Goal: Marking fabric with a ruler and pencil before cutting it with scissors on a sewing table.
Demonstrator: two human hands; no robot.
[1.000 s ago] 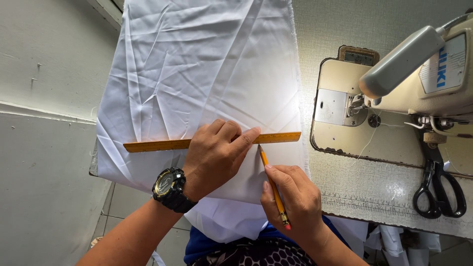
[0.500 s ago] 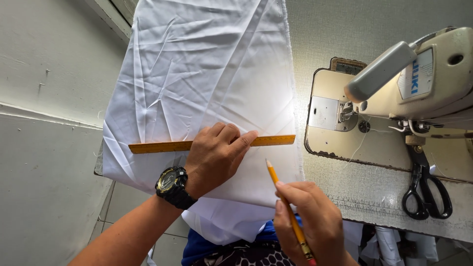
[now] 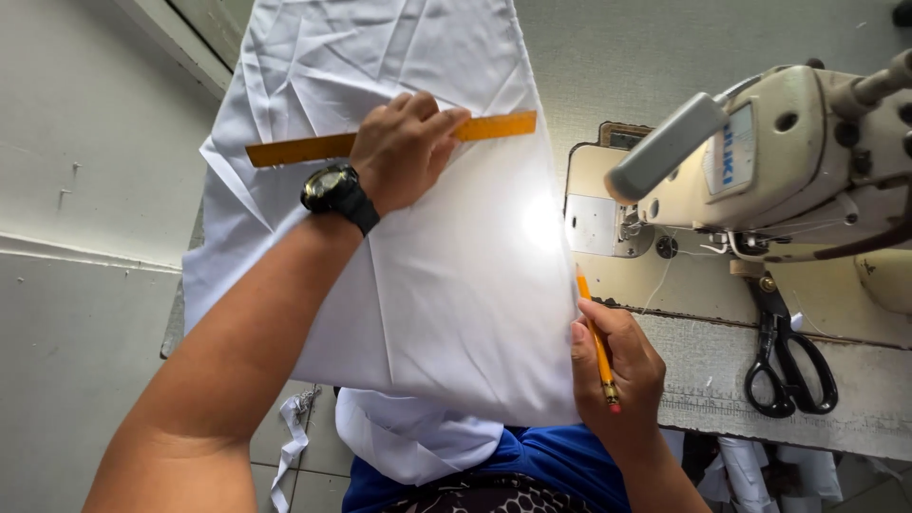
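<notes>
Head view, 2 hands at work on white cloth (image 3: 446, 285) spread over the bench (image 3: 817, 380). Left hand (image 3: 404, 152), w/ black wristwatch (image 3: 334, 193), lies flat on an orange ruler (image 3: 313, 148), fingers (image 3: 432, 119) spread and pressing it across the upper part of the cloth; ruler runs nearly level, ends showing on both sides of the hand. Right hand (image 3: 617, 375) sits at the cloth's right edge, near the front, fingers closed round a yellow pencil (image 3: 596, 342), tip pointing up and away from the person, just beside the cloth edge. Ruler and pencil well apart. Right of cloth: cream sewing machine (image 3: 788, 161); black scissors (image 3: 788, 361) lie on the bench below it
</notes>
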